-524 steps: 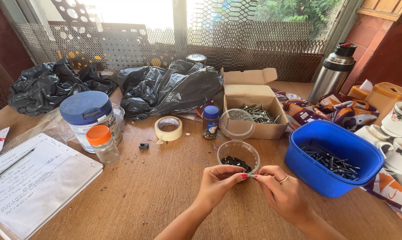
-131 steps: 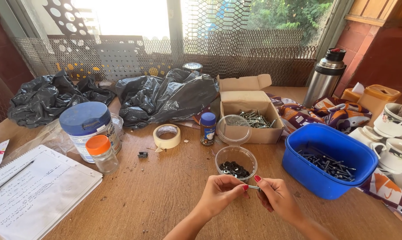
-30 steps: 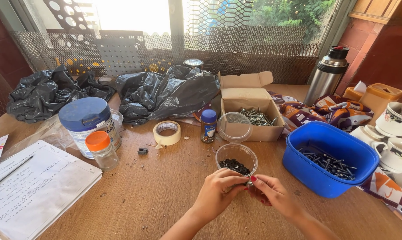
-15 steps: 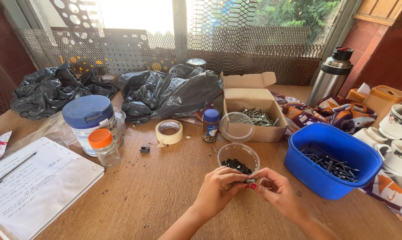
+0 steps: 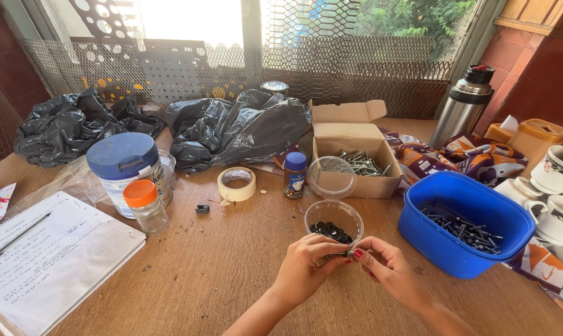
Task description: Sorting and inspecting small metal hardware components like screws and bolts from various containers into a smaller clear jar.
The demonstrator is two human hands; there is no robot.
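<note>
The left hand (image 5: 306,264) and right hand (image 5: 387,267) pinch a small metal screw (image 5: 345,253) just before the clear cup (image 5: 333,218); light, rigid, slippery, likely best gripped by its ends.

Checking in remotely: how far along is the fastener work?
Done, apparently: small black pieces sit in the clear cup. In hand: left hand and right hand pinch one small fastener together. Left: many dark screws in the blue tub, more in the cardboard box.
</note>
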